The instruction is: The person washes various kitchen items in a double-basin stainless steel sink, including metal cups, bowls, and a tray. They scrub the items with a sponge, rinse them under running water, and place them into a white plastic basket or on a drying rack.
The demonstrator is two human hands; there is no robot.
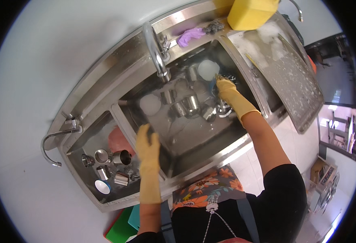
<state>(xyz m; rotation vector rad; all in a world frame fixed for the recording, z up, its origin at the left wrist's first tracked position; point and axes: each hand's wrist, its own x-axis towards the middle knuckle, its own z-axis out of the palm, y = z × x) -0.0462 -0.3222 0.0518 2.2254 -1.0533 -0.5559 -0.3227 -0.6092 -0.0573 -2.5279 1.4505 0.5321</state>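
Note:
My left hand [147,145], in a yellow rubber glove, is over the divider [126,124] between the left and middle basins. It is blurred, with its fingers apart and nothing in them. My right hand [225,86], gloved the same way, reaches into the water of the middle basin [196,133]. Its fingers are at a blue item [212,86], partly hidden by the glove; whether they grip it is unclear. Left of it lie several stainless steel cups [191,104]. One white round dish [209,70] is beside the fingertips, another [150,104] near the divider.
The left basin holds metal cups [121,178], a blue-and-white bowl [102,186] and a pinkish-red item [118,139]. A faucet [156,54] overhangs the middle basin. A wet metal tray [296,88] leans across the right basin. Behind are a purple cloth [191,36], steel wool [213,26] and a yellow jug [252,13].

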